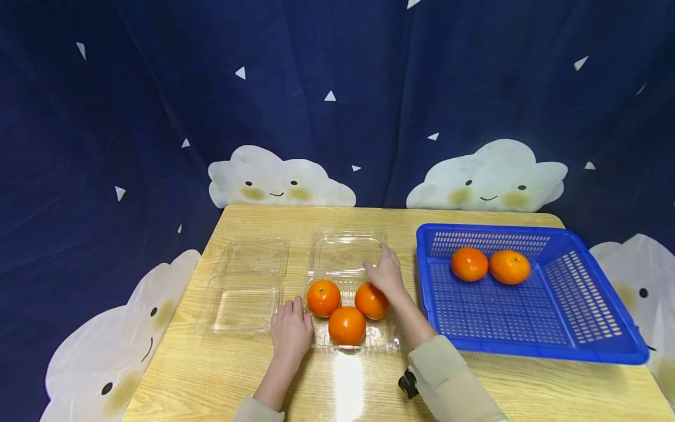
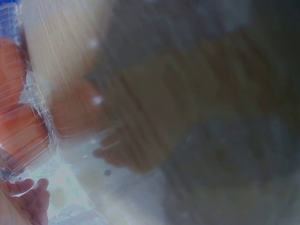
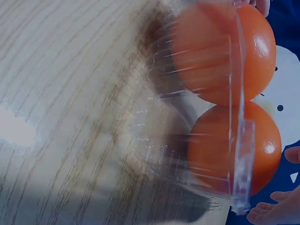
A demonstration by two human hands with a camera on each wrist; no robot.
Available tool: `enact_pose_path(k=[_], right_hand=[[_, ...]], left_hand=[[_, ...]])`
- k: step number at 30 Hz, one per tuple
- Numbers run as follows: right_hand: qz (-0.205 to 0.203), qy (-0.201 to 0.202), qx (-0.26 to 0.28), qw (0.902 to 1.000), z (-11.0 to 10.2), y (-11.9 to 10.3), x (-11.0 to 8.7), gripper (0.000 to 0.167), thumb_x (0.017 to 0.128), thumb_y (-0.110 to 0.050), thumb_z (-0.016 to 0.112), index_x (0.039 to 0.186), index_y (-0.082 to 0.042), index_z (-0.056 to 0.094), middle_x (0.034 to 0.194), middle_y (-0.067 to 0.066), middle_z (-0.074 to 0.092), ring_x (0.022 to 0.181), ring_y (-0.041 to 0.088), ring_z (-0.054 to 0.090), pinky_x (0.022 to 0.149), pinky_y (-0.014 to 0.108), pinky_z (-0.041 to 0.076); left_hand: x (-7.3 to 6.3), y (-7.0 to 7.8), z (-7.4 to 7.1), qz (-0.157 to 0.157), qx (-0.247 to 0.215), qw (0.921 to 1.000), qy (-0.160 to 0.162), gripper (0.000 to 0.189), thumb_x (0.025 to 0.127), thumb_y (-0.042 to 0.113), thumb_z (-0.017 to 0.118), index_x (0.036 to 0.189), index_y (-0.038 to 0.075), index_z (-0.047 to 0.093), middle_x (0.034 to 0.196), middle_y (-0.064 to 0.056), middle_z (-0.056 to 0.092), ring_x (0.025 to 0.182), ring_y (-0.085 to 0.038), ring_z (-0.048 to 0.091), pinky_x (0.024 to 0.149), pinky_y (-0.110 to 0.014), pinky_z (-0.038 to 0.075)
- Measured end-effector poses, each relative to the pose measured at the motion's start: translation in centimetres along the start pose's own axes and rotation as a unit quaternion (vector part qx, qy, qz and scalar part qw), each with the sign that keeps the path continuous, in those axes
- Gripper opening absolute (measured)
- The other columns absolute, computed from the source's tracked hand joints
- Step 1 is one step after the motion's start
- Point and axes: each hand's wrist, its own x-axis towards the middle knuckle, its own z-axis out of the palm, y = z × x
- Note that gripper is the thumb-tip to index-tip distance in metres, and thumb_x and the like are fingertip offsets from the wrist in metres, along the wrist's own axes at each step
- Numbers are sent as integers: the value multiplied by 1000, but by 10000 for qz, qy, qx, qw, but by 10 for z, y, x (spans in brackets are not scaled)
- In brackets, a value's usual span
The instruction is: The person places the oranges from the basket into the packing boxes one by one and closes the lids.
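Tbl [image 1: 184,375], oranges [image 1: 347,326] in box [image 1: 377,338], L hand [image 1: 292,329] @ edge

Ahead of the left hand's [image 1: 292,331] fingertips, a narrow strip of tabletop [image 1: 299,252] allows passage. Obstacles flank it: a clear container [image 1: 245,308] left of those fingers, a filled container [image 1: 384,341] right. Left of the right hand's [image 1: 387,272] fingers lies the lid [image 1: 343,255]; three oranges [image 1: 347,326] obstruct nearer. Rightward, a gap precedes the basket [image 1: 423,269] wall.
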Motion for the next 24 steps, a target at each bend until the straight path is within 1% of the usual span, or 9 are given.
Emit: enact_pose_path(k=[7,10,17,24], right_hand=[[546,-185,191,9982,2,3,11,70,83,-21,56,138,9,23,140,31,24,129,44,23,105,51,22],[689,-253,215,9971,2,5,14,72,83,-21,56,138,10,21,140,31,23,129,44,22,105,51,21],[872,-308,259,9954,2,4,17,75,82,-22,53,138,13,16,140,33,21,129,46,22,106,50,21],[1095,-361,243,9930,4,5,22,76,82,-23,53,136,16,18,136,35,26,126,47,27,105,49,23]], left_hand=[[0,0,-1,-1,-18,10000,-16,31,78,14,58,106,1,57,88,-14,57,80,-31,53,66,-39,38],[0,-1,0,0,-12,10000,-32,31,78,14,57,107,1,57,88,-14,57,79,-31,52,65,-39,37],[0,-1,-1,11,24,10000,-22,32,78,14,57,107,1,57,88,-14,57,78,-31,52,64,-38,37],[1,-1,-1,-2,3,10000,-45,32,78,14,57,107,1,56,88,-14,57,79,-31,52,64,-38,37]])
